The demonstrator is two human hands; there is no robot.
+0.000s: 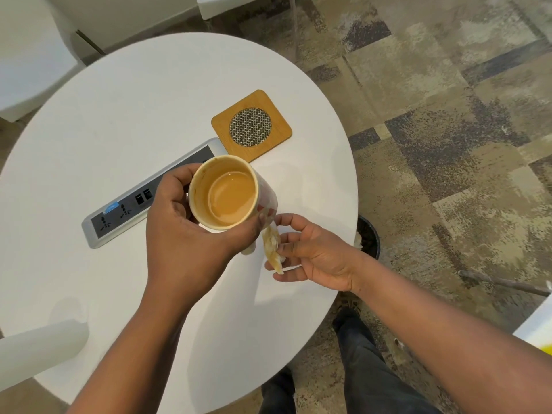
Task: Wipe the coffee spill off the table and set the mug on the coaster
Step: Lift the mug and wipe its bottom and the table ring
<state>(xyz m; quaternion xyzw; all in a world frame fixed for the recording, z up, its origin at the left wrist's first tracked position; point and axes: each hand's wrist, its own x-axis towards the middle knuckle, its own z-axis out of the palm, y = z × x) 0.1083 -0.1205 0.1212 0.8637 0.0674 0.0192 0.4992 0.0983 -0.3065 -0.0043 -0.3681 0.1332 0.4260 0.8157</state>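
table: round, white top, seen from above; it stands on a patterned carpet floor of beige, grey and dark patches
coaster: square, wooden, rounded corners, a round woven-mesh inset in its middle; lies flat on the far right part of the table, nothing on it
power strip: long, white-framed with a dark face, set diagonally across the middle of the table; sockets and small ports show on its near half, a blue tab at its edge; its far end lies just beside the coaster's near corner
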